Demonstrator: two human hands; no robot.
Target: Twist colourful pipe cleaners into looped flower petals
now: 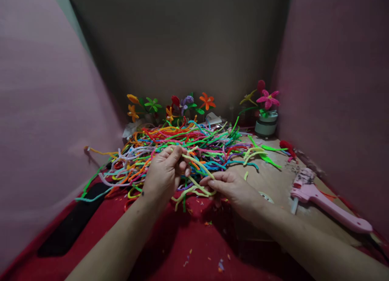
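A pale yellow pipe cleaner [202, 166] runs in a bent loop between my two hands. My left hand [165, 169] is closed on one part of it, thumb pressed against the fingers. With thumb and fingertips my right hand [232, 188] pinches the loop at its right bend. Below the hands, more pale yellow pipe cleaner [184, 194] lies or hangs over the red cloth; I cannot tell whether it is the same piece. Just behind, a large heap of pipe cleaners [170, 137] in many colours spreads out.
Pipe-cleaner flowers [207, 101] stand along the back. At the back right, a small pot [266, 125] holds more. A pink glue gun [328, 206] rests on the cardboard [276, 177]. On the left a black flat object [71, 222] lies on the red cloth [194, 240], which carries small scraps.
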